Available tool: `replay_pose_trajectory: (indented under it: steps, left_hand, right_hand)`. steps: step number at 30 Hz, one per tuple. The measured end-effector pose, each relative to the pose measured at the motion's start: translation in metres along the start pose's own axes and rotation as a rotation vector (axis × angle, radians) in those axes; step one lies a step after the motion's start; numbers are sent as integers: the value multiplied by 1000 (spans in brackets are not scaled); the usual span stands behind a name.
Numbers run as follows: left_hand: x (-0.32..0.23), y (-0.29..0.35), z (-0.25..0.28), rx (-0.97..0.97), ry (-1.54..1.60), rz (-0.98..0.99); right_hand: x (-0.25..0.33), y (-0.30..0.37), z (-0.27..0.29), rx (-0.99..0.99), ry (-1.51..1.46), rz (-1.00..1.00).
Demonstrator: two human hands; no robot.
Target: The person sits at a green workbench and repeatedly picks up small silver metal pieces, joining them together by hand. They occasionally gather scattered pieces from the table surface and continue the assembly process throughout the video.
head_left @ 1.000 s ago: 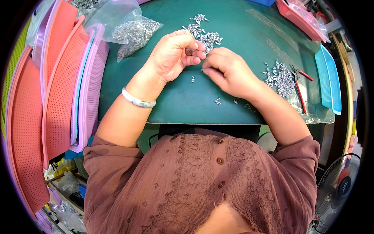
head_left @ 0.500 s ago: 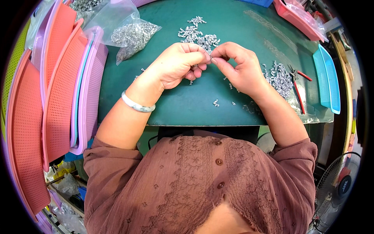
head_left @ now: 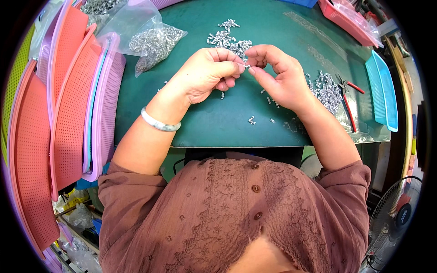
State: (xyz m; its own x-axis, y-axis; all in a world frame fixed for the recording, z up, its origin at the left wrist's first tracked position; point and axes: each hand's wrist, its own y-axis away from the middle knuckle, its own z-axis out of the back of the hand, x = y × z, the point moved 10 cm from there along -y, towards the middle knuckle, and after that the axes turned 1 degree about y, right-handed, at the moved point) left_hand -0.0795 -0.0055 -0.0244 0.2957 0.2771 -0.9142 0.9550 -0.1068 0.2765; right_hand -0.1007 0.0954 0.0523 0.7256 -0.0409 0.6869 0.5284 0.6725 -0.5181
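Silvery metal, the small clip point(head_left: 246, 66) pinched between the fingertips of the left hand point(head_left: 207, 75) and the right hand point(head_left: 277, 75) sits just above the green desk point(head_left: 218, 123); it looks light, stiff and slippery, best gripped at its ends. About six loose clips point(head_left: 251, 120) lie below, with two heaps point(head_left: 227, 40) nearby, one bag of clips point(head_left: 152, 43), one pair of red-handled pliers point(head_left: 348, 98), and several stacked baskets point(head_left: 68, 113).
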Motion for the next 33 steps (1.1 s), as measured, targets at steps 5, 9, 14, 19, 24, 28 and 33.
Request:
replay_pose_trajectory:
  steps: [5, 9, 14, 19, 24, 28, 33]
  left_hand:
    - [-1, 1, -1, -3, -6, -1]
    - [-3, -1, 4, -23, -9, -26]
    - [-5, -4, 10, -28, -22, -49]
    - [-7, -4, 10, -11, -13, -75]
    - [-8, -3, 6, 10, -18, -98]
    - [-9, -3, 5, 3, -35, -118]
    - [-12, -1, 5, -16, -69, -133]
  right_hand:
    - [-3, 1, 1, -20, -12, -38]
    - [7, 2, -6, 34, 114, 69]
    - [32, 12, -46, 282, 214, 296]
    - [32, 18, -59, 340, 374, 332]
    - [26, 16, -52, 345, 347, 295]
    - [22, 15, -51, 356, 328, 264]
    - [12, 8, -37, 311, 250, 135]
